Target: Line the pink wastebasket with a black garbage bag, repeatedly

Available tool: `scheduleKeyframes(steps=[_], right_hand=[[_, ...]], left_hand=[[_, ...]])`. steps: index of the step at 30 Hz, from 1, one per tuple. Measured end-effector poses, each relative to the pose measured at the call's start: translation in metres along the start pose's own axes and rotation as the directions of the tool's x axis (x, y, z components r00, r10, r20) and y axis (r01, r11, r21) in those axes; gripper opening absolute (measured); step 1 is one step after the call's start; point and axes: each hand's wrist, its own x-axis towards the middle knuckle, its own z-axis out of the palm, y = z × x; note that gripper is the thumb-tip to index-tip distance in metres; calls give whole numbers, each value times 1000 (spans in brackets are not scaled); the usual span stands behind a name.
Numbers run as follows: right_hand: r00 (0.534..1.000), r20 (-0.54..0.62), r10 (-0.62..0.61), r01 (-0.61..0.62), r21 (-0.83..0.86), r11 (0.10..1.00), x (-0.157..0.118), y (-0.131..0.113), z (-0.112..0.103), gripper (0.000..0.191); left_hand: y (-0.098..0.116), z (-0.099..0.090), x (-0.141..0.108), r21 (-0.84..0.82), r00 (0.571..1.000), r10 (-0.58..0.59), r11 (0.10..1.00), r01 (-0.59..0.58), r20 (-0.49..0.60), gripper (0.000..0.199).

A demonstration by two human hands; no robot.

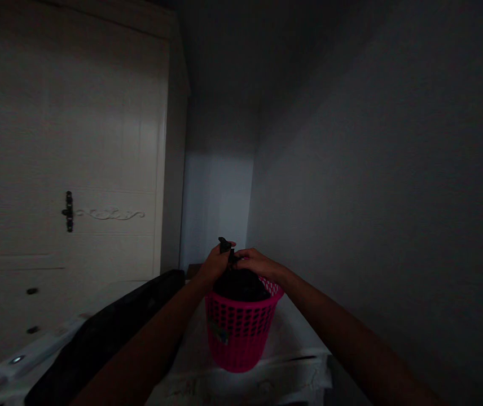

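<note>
A pink perforated plastic basket (241, 332) stands upright on a white surface, with a black plastic bag (241, 285) bunched inside it. Above the basket, my left hand (216, 263) is closed around the gathered top of the bag, and a dark tip pokes up past the fingers. From the other side, my right hand (256, 263) has its fingers bent against the same gathered neck of the bag. Dim light hides the exact fingertip contact. The basket's right inner wall shows beside the bag.
The basket rests on a white piece of furniture (294, 332) with a carved front. A long black object (118, 324) lies to the left, partly behind my left arm. A white wardrobe (114, 141) with dark handles rises at the left. A grey wall (372, 169) stands close on the right.
</note>
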Motion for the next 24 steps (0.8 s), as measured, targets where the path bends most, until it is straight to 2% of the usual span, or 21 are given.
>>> scheduleKeyframes(steps=[3, 9, 12, 17, 21, 24], right_hand=[[1000, 16, -5, 6, -71, 997, 1, 6, -1, 25], [988, 9, -152, 147, -301, 942, 8, 19, -1, 12], [978, 31, -205, 202, -354, 913, 6, 18, -2, 17], [983, -10, -185, 159, -471, 868, 2, 18, -5, 22], [970, 21, -242, 218, -513, 830, 1, 22, -2, 27], [955, 3, -298, 259, -504, 824, 1, 22, 3, 41]], left_hand=[[-4, 0, 0, 35, 1000, 19, 999, -19, 4, 34], [1, 4, -7, 73, 999, 30, 997, -32, 36, 24], [8, 5, -13, 108, 995, 72, 991, -79, 67, 17], [13, 7, -19, 176, 991, 120, 976, -129, 63, 11], [11, 9, -20, 249, 988, 146, 956, -153, 48, 17], [12, 9, -21, 353, 989, 148, 924, -148, 26, 24]])
